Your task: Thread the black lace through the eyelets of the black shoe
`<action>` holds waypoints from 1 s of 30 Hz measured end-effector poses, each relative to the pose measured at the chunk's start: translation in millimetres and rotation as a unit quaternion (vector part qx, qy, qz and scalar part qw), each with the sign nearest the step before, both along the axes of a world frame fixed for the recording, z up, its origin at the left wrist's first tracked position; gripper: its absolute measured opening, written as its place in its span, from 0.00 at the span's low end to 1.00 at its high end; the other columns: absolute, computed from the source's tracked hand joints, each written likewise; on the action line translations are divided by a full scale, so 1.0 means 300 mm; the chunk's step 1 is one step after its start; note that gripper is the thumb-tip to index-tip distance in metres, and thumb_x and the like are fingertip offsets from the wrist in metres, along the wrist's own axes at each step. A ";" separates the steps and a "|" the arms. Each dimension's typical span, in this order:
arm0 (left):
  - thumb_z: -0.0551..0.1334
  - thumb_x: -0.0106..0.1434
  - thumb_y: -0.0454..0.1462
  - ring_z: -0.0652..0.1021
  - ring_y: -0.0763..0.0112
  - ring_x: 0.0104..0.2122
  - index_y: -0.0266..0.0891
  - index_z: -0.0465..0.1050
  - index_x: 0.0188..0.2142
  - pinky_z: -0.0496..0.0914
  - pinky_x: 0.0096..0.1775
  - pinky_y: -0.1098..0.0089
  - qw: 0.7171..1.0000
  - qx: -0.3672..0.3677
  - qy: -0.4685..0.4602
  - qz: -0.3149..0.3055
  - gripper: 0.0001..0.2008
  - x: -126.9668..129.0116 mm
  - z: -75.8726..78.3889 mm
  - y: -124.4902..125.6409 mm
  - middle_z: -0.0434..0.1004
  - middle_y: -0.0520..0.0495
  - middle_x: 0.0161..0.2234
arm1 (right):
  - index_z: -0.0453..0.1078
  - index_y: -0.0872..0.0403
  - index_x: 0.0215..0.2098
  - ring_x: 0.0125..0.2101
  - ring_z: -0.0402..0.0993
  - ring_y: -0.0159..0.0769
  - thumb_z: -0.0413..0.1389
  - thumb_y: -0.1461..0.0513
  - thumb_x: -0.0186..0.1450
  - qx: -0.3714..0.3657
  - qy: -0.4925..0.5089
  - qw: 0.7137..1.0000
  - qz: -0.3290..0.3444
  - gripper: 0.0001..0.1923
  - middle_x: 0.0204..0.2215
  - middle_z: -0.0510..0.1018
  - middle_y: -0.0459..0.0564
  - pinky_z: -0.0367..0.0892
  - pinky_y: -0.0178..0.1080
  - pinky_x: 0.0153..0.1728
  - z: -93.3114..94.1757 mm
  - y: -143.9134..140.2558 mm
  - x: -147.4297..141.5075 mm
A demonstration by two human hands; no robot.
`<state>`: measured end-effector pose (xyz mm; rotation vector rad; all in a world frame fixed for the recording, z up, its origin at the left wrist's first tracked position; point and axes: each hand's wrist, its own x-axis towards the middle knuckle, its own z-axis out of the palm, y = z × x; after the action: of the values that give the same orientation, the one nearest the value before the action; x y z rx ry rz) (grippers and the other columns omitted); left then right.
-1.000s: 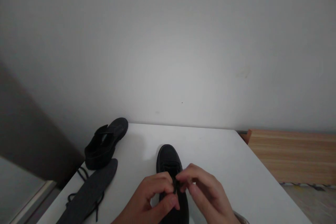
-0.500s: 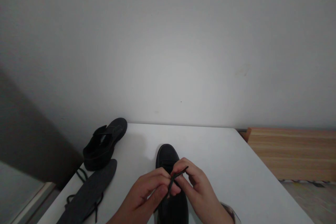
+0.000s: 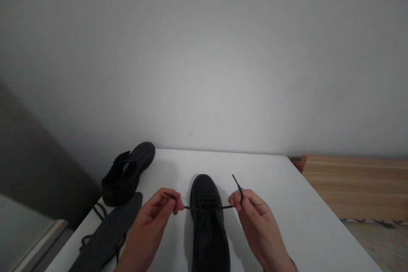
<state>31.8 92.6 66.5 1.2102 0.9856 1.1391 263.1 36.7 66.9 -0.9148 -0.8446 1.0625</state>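
Note:
A black lace-up shoe point(image 3: 210, 238) stands upright on the white table, toe pointing to the wall. Its dark shoelace point(image 3: 204, 210) stretches sideways across the front of the opening, out past both sides of the shoe. On the left, my left hand point(image 3: 156, 216) pinches one lace end between thumb and fingers. My right hand point(image 3: 255, 216) pinches the other end to the right, and a loose tip sticks up above those fingers. Both hands are a little off the shoe, one on each side.
A second black shoe point(image 3: 123, 182) lies at the table's far left edge. Near it are a dark insole point(image 3: 111, 231) and a loose black lace point(image 3: 85, 240). The white table point(image 3: 287, 221) meets a pale wall point(image 3: 204, 72). A wooden board point(image 3: 353, 187) is at the right.
My hands were together over the shoe with the lace between them. They have moved apart, left and right, drawing the lace out straight and uncovering the shoe's opening.

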 end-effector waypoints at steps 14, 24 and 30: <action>0.62 0.68 0.38 0.76 0.62 0.36 0.46 0.81 0.38 0.69 0.41 0.65 0.907 0.282 0.305 -0.076 0.08 -0.036 -0.012 0.002 0.80 0.47 0.32 | 0.75 0.48 0.38 0.39 0.69 0.40 0.56 0.61 0.69 0.025 -0.366 0.929 0.044 0.04 0.34 0.71 0.48 0.63 0.43 0.42 -0.057 -0.021 0.081; 0.63 0.66 0.32 0.74 0.63 0.34 0.43 0.78 0.37 0.65 0.38 0.64 0.823 0.383 0.411 -0.086 0.06 -0.008 -0.026 -0.002 0.81 0.50 0.31 | 0.66 0.51 0.37 0.40 0.67 0.42 0.50 0.69 0.68 0.034 -0.482 0.875 0.036 0.08 0.35 0.68 0.49 0.63 0.44 0.41 -0.047 -0.032 0.083; 0.60 0.64 0.26 0.71 0.64 0.34 0.41 0.75 0.37 0.61 0.39 0.63 0.814 0.423 0.392 -0.068 0.10 0.016 -0.031 -0.018 0.78 0.52 0.31 | 0.65 0.51 0.39 0.41 0.65 0.43 0.48 0.71 0.67 0.062 -0.515 0.855 0.018 0.10 0.37 0.67 0.49 0.63 0.45 0.41 -0.065 -0.031 0.080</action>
<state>36.6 87.1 57.1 2.5771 0.9498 0.9736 287.1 27.5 47.3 -1.3697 -1.7918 0.4645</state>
